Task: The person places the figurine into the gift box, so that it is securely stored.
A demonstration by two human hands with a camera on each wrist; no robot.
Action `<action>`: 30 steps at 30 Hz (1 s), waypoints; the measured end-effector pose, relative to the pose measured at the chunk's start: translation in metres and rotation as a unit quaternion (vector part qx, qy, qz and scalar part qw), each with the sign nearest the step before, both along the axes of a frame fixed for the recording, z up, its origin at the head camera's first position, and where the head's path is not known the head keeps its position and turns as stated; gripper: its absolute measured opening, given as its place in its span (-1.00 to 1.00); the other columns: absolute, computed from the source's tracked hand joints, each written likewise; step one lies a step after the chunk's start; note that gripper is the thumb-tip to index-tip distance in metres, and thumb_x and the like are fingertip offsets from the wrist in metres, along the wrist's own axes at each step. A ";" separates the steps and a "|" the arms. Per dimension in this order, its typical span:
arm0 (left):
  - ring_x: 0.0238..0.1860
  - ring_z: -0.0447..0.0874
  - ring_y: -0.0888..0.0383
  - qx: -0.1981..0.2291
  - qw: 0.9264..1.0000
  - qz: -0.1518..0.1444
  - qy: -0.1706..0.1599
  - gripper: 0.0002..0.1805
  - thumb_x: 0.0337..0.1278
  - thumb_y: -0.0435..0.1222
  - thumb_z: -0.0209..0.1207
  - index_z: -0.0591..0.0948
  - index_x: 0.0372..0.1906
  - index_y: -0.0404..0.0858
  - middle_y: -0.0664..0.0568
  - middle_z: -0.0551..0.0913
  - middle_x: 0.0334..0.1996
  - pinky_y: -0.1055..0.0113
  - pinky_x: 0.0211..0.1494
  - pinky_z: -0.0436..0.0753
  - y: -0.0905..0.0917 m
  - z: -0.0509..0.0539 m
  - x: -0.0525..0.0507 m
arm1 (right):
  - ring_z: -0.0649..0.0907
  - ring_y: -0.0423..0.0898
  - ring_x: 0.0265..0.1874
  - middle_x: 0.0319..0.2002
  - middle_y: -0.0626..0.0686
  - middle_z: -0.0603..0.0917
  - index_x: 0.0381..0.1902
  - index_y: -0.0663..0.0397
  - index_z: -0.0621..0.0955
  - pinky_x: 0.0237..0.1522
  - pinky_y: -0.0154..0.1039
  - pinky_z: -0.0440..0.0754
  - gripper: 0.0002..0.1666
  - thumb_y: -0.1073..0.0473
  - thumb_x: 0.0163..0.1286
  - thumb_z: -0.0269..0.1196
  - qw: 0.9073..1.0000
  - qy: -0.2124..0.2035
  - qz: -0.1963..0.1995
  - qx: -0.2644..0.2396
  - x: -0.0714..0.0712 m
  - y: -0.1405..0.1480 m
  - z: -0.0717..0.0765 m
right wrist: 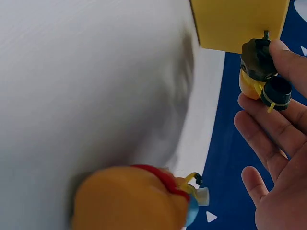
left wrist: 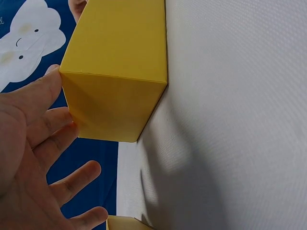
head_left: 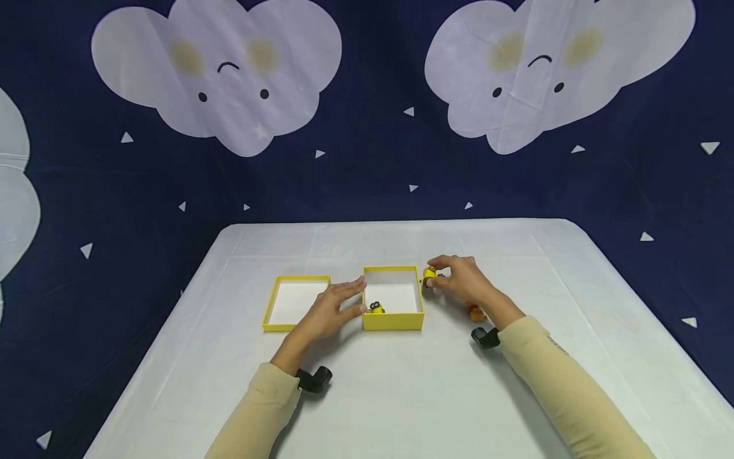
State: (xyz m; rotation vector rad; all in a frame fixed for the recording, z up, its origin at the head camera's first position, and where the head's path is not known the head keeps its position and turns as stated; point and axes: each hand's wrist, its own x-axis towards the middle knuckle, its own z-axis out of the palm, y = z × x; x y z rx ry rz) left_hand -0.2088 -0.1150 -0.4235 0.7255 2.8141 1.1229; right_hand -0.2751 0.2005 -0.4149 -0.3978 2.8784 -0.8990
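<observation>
Navy backdrop point(head_left: 367, 172) fills the back, printed with pale clouds point(head_left: 229, 38) and white triangles. White table point(head_left: 401, 395) in front. We see two beige sleeves point(head_left: 568, 389) reaching in from the near edge.

Yellow box point(head_left: 392, 322) sits mid-table, open at the top, white inside. We get a shallow yellow tray point(head_left: 292, 303), also white inside, left of it.

Left hand point(head_left: 334, 308): fingers spread apart, tips touching the box's left wall. Right hand point(head_left: 463, 278): thumb and fingers together, clamped on the yellow figure point(head_left: 430, 273), just outside the box's right wall; we can't tell if figure and wall touch. Black cameras point(head_left: 315, 380) on both wrists.

Orange figure point(right wrist: 129, 199) with a red band lies on the table under the right wrist. We note the held figure's dark parts in the right wrist view. Goggled figure point(head_left: 376, 309), yellow and black, is inside the box, by the near wall.
</observation>
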 end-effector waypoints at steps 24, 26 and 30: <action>0.42 0.20 -0.12 0.003 1.000 0.000 0.001 -0.41 0.23 -0.11 0.15 0.36 0.34 -0.18 0.12 0.28 0.40 -0.24 0.46 -0.02 0.000 0.000 0.000 | 0.32 0.15 0.30 0.11 0.00 0.63 0.16 -0.16 0.52 0.31 0.23 0.22 -0.22 -0.38 0.04 0.31 0.999 0.005 -0.004 -0.044 0.013 -0.018 0.023; 0.41 0.21 -0.13 0.004 1.000 -0.001 0.004 -0.41 0.23 -0.10 0.14 0.37 0.33 -0.19 0.11 0.29 0.40 -0.25 0.46 -0.01 0.000 0.000 0.000 | 0.34 0.15 0.29 0.10 0.00 0.64 0.16 -0.16 0.52 0.29 0.22 0.25 -0.24 -0.37 0.05 0.31 0.999 0.012 0.002 -0.044 0.014 -0.022 0.024; 0.41 0.21 -0.13 0.004 1.000 -0.001 0.005 -0.41 0.23 -0.09 0.14 0.37 0.33 -0.19 0.11 0.29 0.40 -0.25 0.45 0.01 0.000 0.000 0.000 | 0.35 0.15 0.27 0.08 -0.02 0.65 0.14 -0.18 0.53 0.27 0.21 0.28 -0.28 -0.33 0.07 0.32 0.999 0.018 0.005 -0.049 0.017 -0.030 0.025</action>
